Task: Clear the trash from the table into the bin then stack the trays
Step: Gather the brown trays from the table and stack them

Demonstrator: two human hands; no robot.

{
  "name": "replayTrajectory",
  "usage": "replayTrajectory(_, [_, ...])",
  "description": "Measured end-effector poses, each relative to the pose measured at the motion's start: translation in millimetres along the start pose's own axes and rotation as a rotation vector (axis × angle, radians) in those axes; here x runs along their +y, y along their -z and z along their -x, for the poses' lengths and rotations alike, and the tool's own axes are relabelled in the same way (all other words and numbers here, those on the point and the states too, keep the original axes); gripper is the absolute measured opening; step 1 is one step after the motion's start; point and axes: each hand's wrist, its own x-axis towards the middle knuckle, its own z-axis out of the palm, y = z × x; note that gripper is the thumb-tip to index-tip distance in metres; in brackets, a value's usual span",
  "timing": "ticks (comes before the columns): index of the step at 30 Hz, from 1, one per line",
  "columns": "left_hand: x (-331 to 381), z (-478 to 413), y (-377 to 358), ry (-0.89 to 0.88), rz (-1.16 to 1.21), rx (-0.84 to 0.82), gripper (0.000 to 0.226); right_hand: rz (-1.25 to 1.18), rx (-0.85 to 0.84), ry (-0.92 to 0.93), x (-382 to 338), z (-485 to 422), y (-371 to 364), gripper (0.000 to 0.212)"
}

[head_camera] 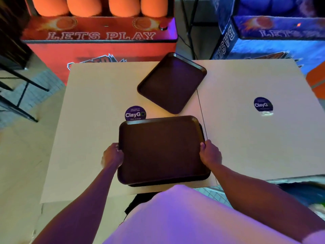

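From my feed: both hands are on the same dark brown top tray (161, 148) at the near side of the left table (88, 120). Left hand (113, 154) is curled over the tray's left rim and right hand (210, 154) over its right rim, thumbs on top, so each is holding the tray rather than hanging loose. Under it I see the rim of a lower tray (175, 183) peeking out along the near and right edges, slightly offset. I cannot tell whether the top tray has settled into it or sits just above. A third tray (173, 81) lies alone farther out, turned at an angle, its far corner past the table's back edge, well apart from the pair. A round sticker (135, 113) reading "ClayGo" sits just beyond the top tray's far left corner. A second sticker (263, 104) is on the right table (246, 138), which butts against the left one. Behind them are a red arcade machine (100, 37) lettered "LETS PLAY" with orange balls (84, 6) on top, and a blue arcade machine (281, 32).
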Motion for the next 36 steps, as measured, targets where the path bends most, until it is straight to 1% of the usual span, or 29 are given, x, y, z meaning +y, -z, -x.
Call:
replayTrajectory(4, [-1,18,-21,-0.042,0.038,-0.031,0.051,-0.046,-0.033,-0.030,27,0,1,0.028])
replayTrajectory(9, [4,33,-34,-0.049,0.114,-0.068,0.064,-0.066,-0.149,-0.007,39,-4,5,0.036])
replayTrajectory(15, [-8,34,-39,-0.062,0.153,-0.084,0.073,-0.068,-0.167,0.030,36,3,2,0.037])
replayTrajectory(18, [-11,43,-42,-0.084,0.122,-0.022,0.077,-0.031,-0.151,0.048,37,13,-1,0.036])
replayTrajectory(22, [-9,60,-45,-0.155,-0.015,0.079,0.068,-0.018,-0.141,0.058,42,26,-11,0.038])
replayTrajectory(24, [-9,67,-46,-0.127,-0.058,0.067,0.067,-0.034,-0.151,0.053,44,29,-15,0.039])
replayTrajectory(27, [-13,78,-48,-0.066,-0.113,0.016,0.077,-0.058,-0.166,0.058,47,27,-20,0.038])
replayTrajectory(33, [-37,84,-50,-0.125,-0.097,0.025,0.095,-0.156,-0.204,0.041,52,15,-26,0.039])
replayTrajectory(36, [-45,79,-49,-0.142,-0.076,0.048,0.097,-0.177,-0.186,0.051,56,15,-29,0.035])
